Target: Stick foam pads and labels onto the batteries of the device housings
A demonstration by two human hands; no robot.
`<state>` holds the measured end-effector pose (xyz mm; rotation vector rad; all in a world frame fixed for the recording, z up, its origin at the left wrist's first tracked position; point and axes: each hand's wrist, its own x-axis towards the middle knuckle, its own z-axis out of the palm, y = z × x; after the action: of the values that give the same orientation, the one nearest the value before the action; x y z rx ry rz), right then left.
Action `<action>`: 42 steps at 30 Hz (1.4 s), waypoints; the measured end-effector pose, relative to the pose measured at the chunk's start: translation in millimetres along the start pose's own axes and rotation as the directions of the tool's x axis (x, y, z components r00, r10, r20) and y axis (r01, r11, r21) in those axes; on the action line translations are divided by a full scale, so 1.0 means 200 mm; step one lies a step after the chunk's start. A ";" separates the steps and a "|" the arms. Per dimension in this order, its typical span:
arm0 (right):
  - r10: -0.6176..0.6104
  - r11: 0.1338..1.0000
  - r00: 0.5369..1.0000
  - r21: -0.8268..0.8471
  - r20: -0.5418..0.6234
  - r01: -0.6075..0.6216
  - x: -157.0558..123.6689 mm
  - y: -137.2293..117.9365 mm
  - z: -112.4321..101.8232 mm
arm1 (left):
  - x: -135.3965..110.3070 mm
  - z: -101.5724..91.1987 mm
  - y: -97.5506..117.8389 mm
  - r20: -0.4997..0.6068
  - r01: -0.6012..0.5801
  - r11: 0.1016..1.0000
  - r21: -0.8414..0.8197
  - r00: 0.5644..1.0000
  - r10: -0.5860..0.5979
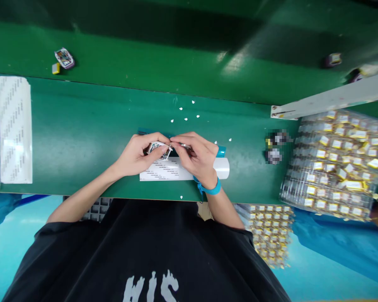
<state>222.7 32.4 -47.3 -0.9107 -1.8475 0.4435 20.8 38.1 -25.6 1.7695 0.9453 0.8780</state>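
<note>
My left hand (135,156) is closed around a small white-framed electronic device (160,152) with its inner parts exposed. My right hand (199,154), a blue band at its wrist, pinches a slender metal tool (185,146) that looks like tweezers. Its fingertips meet the device's right edge; the tool's tip is too small to make out. Under both hands lies a printed white label sheet (164,172), its right end curled. A blue strip (221,152) sticks out beyond my right hand.
Small white dots (185,119) are scattered over the green bench (91,138). A stack of label sheets (15,130) lies left. Clear trays of yellow-edged parts (337,163) stand right, beneath a white bar (330,95). An opened device (64,58) sits on the raised ledge.
</note>
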 end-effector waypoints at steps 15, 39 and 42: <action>-0.081 0.951 0.993 -0.291 0.086 0.103 -0.02 0.04 0.01 | 0.00 0.01 -0.04 -0.059 0.088 0.996 0.002 0.994 -0.088; -0.133 0.871 0.962 -0.435 0.237 0.228 -0.05 0.05 0.01 | -0.01 0.02 -0.06 -0.097 0.157 0.987 0.021 0.983 -0.154; -0.103 0.871 0.952 -0.436 0.288 0.226 -0.07 0.05 0.00 | -0.01 0.02 -0.05 -0.103 0.149 0.987 0.058 0.984 -0.142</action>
<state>229.2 29.6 -63.0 -1.0323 -2.3082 -0.0011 21.1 37.9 -36.8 1.7001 1.1646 0.8554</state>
